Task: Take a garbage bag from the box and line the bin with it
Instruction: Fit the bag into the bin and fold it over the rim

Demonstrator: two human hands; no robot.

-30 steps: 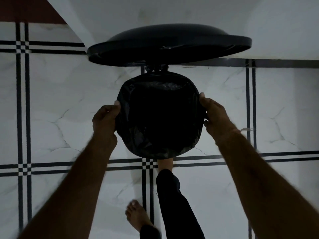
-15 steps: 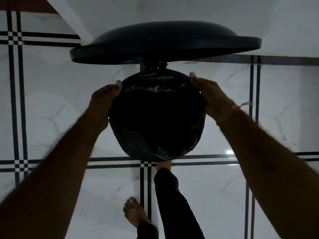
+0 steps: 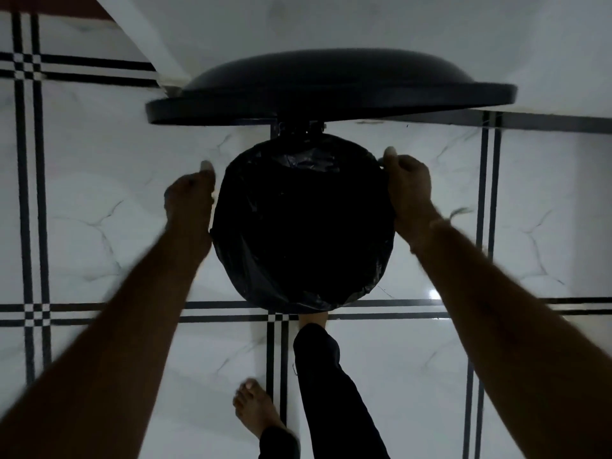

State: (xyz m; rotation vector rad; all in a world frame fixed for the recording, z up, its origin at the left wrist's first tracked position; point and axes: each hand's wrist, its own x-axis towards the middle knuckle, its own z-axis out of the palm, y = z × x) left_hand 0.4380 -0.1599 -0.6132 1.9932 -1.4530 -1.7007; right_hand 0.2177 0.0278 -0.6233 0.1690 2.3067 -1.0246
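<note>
**Thin black liner over the bin mouth, a hand at each side**

The garbage bag is thin, glossy film: light, limp and slippery by the look of its creases, and probably easy to tear if dragged hard over an edge. It is draped over the mouth of the bin, its edge folded down outside all round the visible rim. The best hold looks to be that folded edge at the rim, pinched in small bites; tugging the slack middle would likely pull it back out.

The left hand sits just beside the bag's left edge, fingers curled under and thumb stretched forward. It is blurred, so I cannot tell whether it pinches the film or only brushes it.

Above the bin, the lid stands raised, and a bare foot at the bin's near base probably presses a pedal, hidden here.

The right hand is curled closed at the bag's upper right edge, thumb on top, seemingly nipping the plastic against the rim.

No box is in view.
</note>
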